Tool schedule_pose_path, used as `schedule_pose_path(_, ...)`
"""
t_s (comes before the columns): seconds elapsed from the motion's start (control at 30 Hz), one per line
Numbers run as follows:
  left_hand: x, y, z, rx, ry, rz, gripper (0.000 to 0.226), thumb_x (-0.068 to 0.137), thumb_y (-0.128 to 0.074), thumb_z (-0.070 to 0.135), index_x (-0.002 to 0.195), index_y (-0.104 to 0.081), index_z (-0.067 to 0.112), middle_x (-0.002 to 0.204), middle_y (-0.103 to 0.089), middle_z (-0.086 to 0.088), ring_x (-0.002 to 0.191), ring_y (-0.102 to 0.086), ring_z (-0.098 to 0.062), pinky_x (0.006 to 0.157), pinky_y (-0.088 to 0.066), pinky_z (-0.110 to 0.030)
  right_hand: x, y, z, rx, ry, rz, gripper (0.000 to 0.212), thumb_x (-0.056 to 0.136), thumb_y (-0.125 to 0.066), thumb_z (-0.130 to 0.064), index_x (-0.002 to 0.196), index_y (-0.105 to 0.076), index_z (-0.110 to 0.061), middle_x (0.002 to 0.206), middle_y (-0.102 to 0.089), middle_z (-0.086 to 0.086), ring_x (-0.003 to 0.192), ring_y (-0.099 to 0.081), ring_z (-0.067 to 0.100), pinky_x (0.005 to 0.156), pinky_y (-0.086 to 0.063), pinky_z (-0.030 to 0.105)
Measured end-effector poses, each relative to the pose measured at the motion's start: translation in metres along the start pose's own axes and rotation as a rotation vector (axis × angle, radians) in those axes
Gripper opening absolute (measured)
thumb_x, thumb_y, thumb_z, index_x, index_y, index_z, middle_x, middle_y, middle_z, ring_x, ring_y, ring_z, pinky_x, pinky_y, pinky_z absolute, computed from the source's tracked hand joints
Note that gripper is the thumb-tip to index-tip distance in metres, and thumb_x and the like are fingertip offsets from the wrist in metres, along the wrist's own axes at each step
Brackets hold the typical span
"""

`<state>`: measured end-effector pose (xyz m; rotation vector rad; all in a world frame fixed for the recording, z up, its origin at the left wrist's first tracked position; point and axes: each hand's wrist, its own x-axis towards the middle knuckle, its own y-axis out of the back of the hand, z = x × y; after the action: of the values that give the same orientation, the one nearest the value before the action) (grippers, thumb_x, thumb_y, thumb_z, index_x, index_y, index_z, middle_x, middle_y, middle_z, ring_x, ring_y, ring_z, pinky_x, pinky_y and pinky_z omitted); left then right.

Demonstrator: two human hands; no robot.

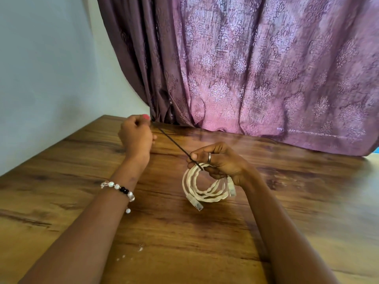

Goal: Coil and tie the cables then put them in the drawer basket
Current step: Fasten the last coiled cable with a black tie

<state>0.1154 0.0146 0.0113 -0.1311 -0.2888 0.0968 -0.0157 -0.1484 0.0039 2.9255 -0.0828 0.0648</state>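
Purple curtain (266, 68), wooden table (184, 232), coiled cable (203, 189)

Left hand (136, 136) raised, fingers curled; right hand (218, 160) lower, fingers curled.

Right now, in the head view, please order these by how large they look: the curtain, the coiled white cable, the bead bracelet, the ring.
1. Curtain, by far the largest.
2. Coiled white cable.
3. Bead bracelet; it sits nearer the camera, yet looks smaller than the coil.
4. Ring, the smallest.
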Motion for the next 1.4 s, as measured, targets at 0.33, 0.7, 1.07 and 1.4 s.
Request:
schedule_pose_path(0.33,-0.044,-0.018,0.007,-0.222,0.415,-0.692,0.029,0.09,-0.059,0.034,0.091,-0.067,0.006,0.079,-0.071,-0.008,0.066,-0.065,-0.014,0.061,-0.053,-0.027,0.004,0.004,0.011,0.16,0.017,0.25,0.016,0.089,-0.063,-0.011,0.09,-0.072,0.003,0.061,-0.058,0.009,0.032,-0.024,0.007,0.039,-0.016,0.013)
schedule_pose_path(0.7,-0.045,-0.03,-0.005,-0.011,-0.055,-0.347,0.021,0.094,-0.059,0.012,0.076,-0.071,0.009,0.077,-0.072,-0.008,0.065,-0.07,-0.018,0.058,-0.058,-0.027,0.014,-0.01,0.011,0.238,0.014,0.251,0.016,0.087,-0.065,-0.012,0.086,-0.069,0.003,0.068,-0.048,0.01,0.032,-0.021,0.007,0.038,-0.015,0.013)
schedule_pose_path(1.07,-0.028,-0.023,-0.01,0.301,-0.409,-0.149,0.029,0.097,-0.051,0.014,0.073,-0.065,0.005,0.065,-0.067,-0.005,0.048,-0.062,-0.011,0.05,-0.051,-0.023,0.018,-0.034,0.001,0.154,-0.019,0.2,0.029,0.089,-0.061,-0.01,0.062,-0.055,-0.017,0.084,-0.044,0.015,0.031,-0.019,0.008,0.039,-0.014,0.014)
schedule_pose_path(1.4,-0.024,-0.034,-0.011,0.386,-0.448,-0.124,0.021,0.083,-0.052,0.0,0.07,-0.068,0.001,0.073,-0.072,-0.007,0.065,-0.06,-0.017,0.06,-0.032,-0.015,0.018,-0.035,-0.002,0.212,-0.1,0.14,0.01,0.087,-0.053,-0.004,0.087,-0.063,-0.003,0.063,-0.05,0.011,0.031,-0.033,0.008,0.035,-0.022,0.012)
